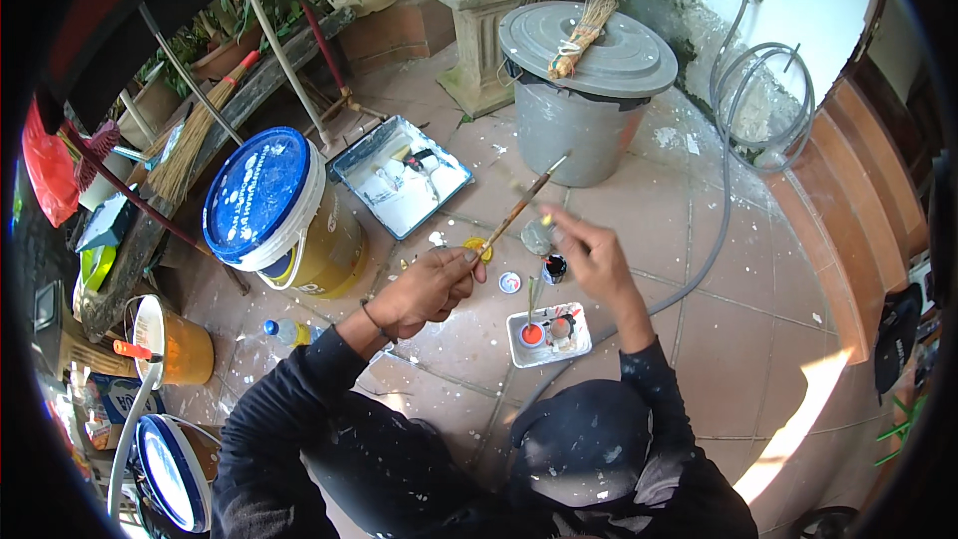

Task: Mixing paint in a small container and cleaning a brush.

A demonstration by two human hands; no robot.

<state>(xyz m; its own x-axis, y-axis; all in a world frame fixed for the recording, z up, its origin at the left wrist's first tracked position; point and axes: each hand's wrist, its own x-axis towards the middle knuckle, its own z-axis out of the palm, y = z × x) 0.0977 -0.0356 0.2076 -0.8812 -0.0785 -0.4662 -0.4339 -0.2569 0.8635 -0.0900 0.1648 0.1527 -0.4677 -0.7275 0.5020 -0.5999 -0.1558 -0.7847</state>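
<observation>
My left hand (434,291) is closed around the handle of a thin paintbrush (521,204), which slants up and to the right with its bristle tip away from me. Close to the brush, my right hand (596,258) is raised with fingers loosely apart, slightly blurred. A yellow spot shows at its fingertips; I cannot tell whether it is paint. Below the hands lies a white tray (572,344) with a small red paint pot (533,335) and a brush in it. A small dark paint jar (554,269), a round lid (510,282) and a yellow round piece (477,248) are on the tiles.
A blue-lidded paint bucket (261,202) and a paint tray (402,225) with white paint stand to the left. At the far side is a grey lidded bin (582,120) topped by a straw bundle (584,35). A grey hose (720,210) crosses the floor beside brick steps (838,210).
</observation>
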